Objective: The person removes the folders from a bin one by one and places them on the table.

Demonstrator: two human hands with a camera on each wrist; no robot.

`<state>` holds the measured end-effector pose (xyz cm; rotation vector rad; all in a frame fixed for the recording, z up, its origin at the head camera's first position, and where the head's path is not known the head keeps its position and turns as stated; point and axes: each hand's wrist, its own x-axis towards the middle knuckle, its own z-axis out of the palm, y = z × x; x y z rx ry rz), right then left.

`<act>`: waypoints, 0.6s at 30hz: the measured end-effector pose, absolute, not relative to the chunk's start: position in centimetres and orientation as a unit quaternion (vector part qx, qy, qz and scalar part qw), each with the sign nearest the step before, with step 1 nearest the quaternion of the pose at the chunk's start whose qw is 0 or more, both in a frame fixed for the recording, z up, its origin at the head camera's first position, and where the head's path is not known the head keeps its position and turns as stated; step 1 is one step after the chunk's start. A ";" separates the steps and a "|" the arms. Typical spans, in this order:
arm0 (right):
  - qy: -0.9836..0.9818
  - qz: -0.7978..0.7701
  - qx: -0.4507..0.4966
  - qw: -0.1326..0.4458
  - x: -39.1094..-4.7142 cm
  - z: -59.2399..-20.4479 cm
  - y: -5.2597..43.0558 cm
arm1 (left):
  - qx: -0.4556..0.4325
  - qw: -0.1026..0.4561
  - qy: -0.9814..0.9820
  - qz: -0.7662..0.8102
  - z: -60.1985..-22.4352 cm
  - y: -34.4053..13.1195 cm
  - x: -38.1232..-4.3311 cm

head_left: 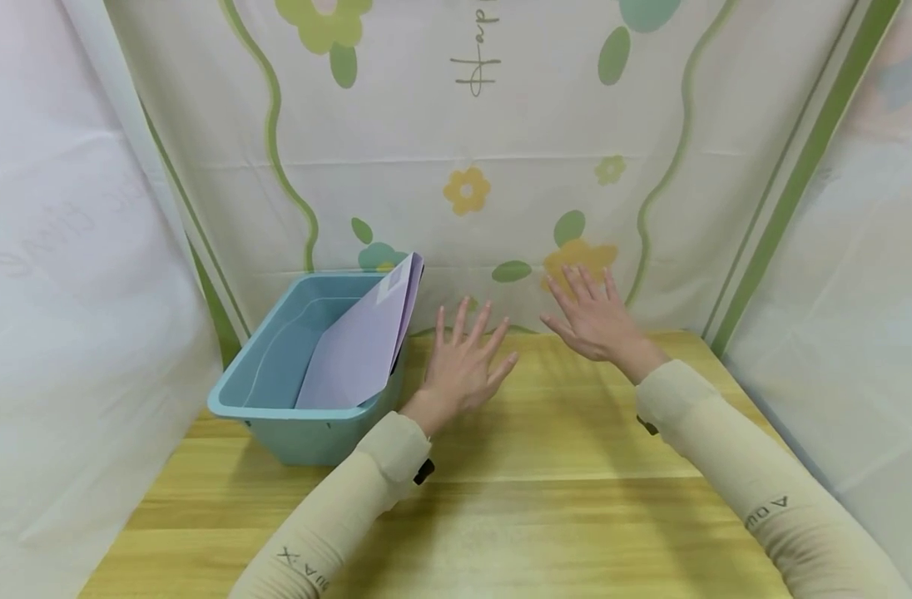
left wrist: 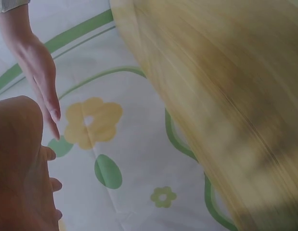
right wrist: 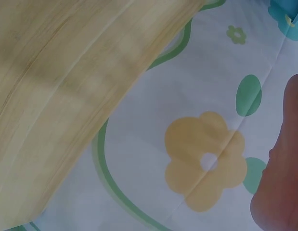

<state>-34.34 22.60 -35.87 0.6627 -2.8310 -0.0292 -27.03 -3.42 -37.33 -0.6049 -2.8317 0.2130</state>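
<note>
Both hands hover above the wooden table with fingers straight and spread, backs up, holding nothing. The left hand is just right of a blue plastic bin. Inside that bin a light purple folder leans on the right side, its top corner sticking out above the rim. Farther right, the right hand is raised near the back edge of the table. In the left wrist view the left palm fills the left side, with the right hand beyond it. Part of the right hand shows in the right wrist view.
The wooden table runs back to a hanging white cloth printed with flowers and green lines. White cloth walls, a left one and a right one, enclose both sides. The bin stands at the table's back left.
</note>
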 end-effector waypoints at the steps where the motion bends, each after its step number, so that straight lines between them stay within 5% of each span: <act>1: -0.967 -0.010 0.228 0.116 -34.3 -35.8 22.6 | -0.207 0.117 -0.969 0.071 -37.3 -3.5 -26.9; 18: -0.963 -0.001 0.242 0.120 -33.6 -35.7 22.0 | -0.222 0.123 -0.965 0.058 -37.3 -4.1 -25.8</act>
